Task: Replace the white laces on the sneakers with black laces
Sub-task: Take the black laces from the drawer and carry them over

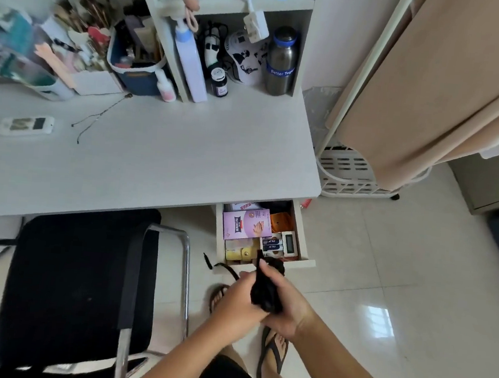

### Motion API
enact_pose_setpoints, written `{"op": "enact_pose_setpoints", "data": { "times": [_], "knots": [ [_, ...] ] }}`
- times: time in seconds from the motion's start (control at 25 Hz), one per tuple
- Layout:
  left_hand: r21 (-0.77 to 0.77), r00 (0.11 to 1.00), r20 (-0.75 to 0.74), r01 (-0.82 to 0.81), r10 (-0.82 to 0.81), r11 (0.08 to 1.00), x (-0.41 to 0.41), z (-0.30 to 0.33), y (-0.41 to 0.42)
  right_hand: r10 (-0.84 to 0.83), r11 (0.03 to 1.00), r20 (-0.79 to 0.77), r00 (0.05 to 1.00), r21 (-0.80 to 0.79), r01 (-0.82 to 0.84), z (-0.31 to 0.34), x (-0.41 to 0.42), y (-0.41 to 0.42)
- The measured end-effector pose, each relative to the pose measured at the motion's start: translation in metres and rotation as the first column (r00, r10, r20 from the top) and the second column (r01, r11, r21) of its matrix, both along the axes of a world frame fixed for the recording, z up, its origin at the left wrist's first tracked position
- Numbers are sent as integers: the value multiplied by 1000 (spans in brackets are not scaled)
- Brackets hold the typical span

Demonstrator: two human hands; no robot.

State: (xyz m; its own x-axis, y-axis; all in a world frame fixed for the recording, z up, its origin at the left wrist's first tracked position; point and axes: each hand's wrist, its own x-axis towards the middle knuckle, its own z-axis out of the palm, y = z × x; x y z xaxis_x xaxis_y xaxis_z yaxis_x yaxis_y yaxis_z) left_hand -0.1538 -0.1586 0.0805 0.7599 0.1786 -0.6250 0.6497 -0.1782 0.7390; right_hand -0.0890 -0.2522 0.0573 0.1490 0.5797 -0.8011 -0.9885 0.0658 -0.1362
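Observation:
A bundle of black laces [266,289] is in front of me, just below the open desk drawer [303,253]. My right hand [287,309] grips the bundle, thumb up along it. My left hand [239,304] is beside it, its fingers curled on the bundle's left side. One loose black lace end [214,264] trails off to the left over the floor. No sneakers and no white laces are in view.
The drawer holds small boxes and batteries. A white desk [154,156] carries a shelf with bottles and bins of clutter. A black chair [76,288] stands at the left. A white rolling rack [361,174] stands right of the desk. My sandalled feet are on the tiled floor.

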Motion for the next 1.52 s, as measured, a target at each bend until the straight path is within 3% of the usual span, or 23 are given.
{"op": "enact_pose_setpoints", "data": {
  "times": [0.08, 0.16, 0.24, 0.32, 0.4, 0.48, 0.56, 0.6, 0.64, 0.68, 0.76, 0.8, 0.84, 0.92, 1.0, 1.04, 1.08, 1.12, 1.16, 1.24, 1.32, 1.4, 1.52],
  "knots": [
    [-190, 998, 28, -51, 57, 981, -19, 16, -12, -7, 998, 72, 997, -60, 11, 5, -2, -14],
    [-327, 957, 9, -272, 290, 905, -33, 19, -13, -54, 989, 148, 988, -132, 74, 6, 1, -34],
    [-448, 769, -186, -620, 612, 644, -42, -4, -10, -113, 977, 187, 976, -161, 144, 17, 6, -50],
    [-481, 526, -533, -833, 662, 275, -38, -39, -7, -165, 981, 202, 965, -68, 182, 39, 11, -64],
    [-426, 367, -658, -902, 657, 77, -23, -59, 0, -249, 967, 215, 944, 104, 231, 68, 19, -77],
    [-489, 336, -662, -871, 670, -47, -2, -68, 7, -266, 958, 268, 926, 184, 222, 90, 28, -85],
    [-625, 337, -649, -748, 683, -225, 13, -62, 9, -150, 987, 334, 931, 102, 122, 95, 32, -88],
    [-710, 417, -604, -668, 679, -222, 18, -51, 9, -34, 999, 365, 930, 12, 32, 91, 33, -87],
    [-772, 506, -532, -619, 679, -144, 22, -40, 8, 74, 996, 385, 920, -71, -50, 85, 32, -86],
    [-814, 630, -386, -577, 674, 73, 26, -28, 7, 137, 988, 383, 914, -123, -97, 81, 31, -83],
    [-687, 916, 47, -260, 398, 678, 24, -5, -3, 131, 990, 350, 927, -102, -101, 79, 30, -77],
    [-521, 972, 192, -13, 132, 854, 21, -1, -10, 90, 995, 338, 937, -62, -73, 80, 33, -74],
    [-381, 969, 234, 169, -83, 909, 16, 0, -14, 32, 999, 341, 940, -27, -25, 83, 37, -72],
    [-265, 975, 175, 178, -134, 948, 10, -1, -16, -129, 988, 382, 915, -33, 153, 79, 51, -71],
    [-241, 967, 92, -209, 237, 948, 8, -3, -10, -113, 939, 522, 845, -222, 263, 62, 58, -71],
    [-376, 868, 2, -460, 497, 804, 11, -3, -5, 30, 917, 604, 797, -334, 219, 52, 56, -70],
    [-552, 730, -147, -620, 667, 557, 17, -3, -3, 201, 912, 656, 728, -396, 105, 42, 48, -68],
    [-693, 617, -300, -665, 728, 279, 24, -2, -5, 355, 912, 680, 642, -403, -77, 32, 37, -65],
    [-739, 542, -420, -670, 728, 72, 31, -1, -10, 468, 883, 680, 565, -382, -272, 24, 26, -60],
    [-725, 504, -542, -685, 673, -71, 45, 2, -18, 547, 826, 629, 552, -298, -478, 14, 11, -48],
    [-728, 540, -564, -682, 625, -68, 53, 4, -19, 519, 845, 552, 652, -220, -487, 11, 7, -43],
    [-756, 593, -489, -654, 639, 29, 56, 0, -4, 512, 856, 487, 707, -226, -464, 14, 10, -40],
    [-650, 668, -263, -656, 697, 384, 46, -25, 20, 400, 912, 394, 827, -256, -319, 20, 20, -39]
  ]
}}
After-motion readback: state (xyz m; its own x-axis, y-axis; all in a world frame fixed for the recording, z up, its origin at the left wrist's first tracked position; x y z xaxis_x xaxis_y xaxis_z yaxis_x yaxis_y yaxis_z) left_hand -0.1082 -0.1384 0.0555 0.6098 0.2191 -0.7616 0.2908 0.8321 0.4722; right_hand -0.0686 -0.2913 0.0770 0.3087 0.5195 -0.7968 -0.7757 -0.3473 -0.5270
